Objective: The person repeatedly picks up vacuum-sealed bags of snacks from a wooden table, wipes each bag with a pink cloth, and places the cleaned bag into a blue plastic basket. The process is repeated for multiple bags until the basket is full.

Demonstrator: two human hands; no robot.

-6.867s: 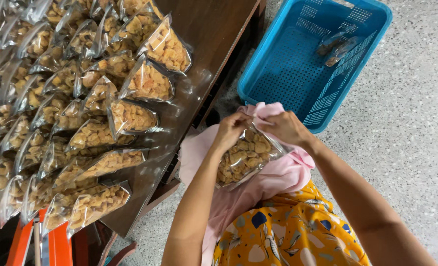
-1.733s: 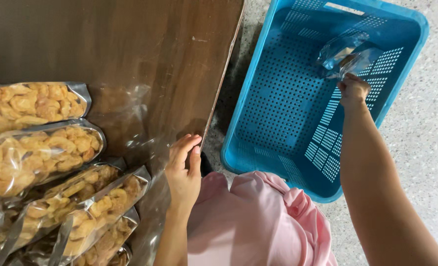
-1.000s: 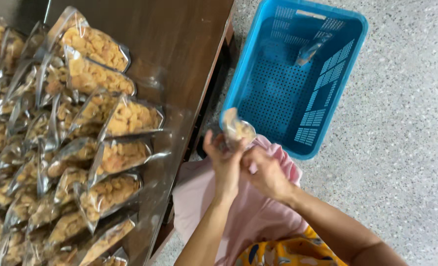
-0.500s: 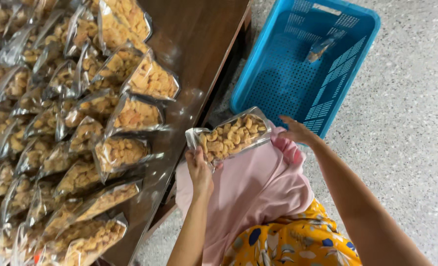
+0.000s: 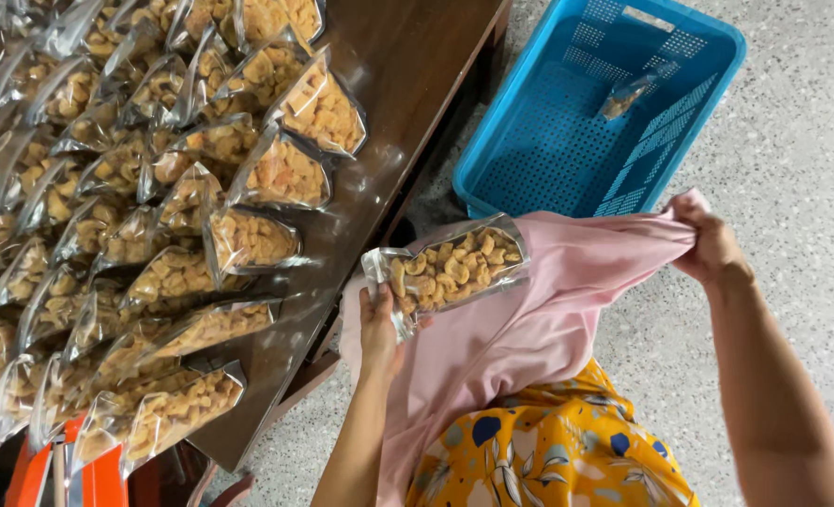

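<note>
My left hand (image 5: 379, 324) grips one end of a clear plastic bag of golden snack pieces (image 5: 454, 268), held flat over my lap next to the table edge. My right hand (image 5: 712, 244) pinches a corner of the pink cloth (image 5: 548, 300) and pulls it out to the right. The cloth lies stretched under the bag, over my yellow flowered clothing (image 5: 548, 451).
Several filled snack bags (image 5: 154, 216) lie in rows on the dark wooden table (image 5: 398, 84) at my left. A blue perforated plastic basket (image 5: 604, 103) stands on the speckled floor ahead, with one small bag (image 5: 626, 94) in it. Orange objects (image 5: 69, 479) sit below the table.
My right hand moved away from the bag to the right and took hold of the pink cloth's corner, stretching it. The left hand keeps hold of the snack bag.
</note>
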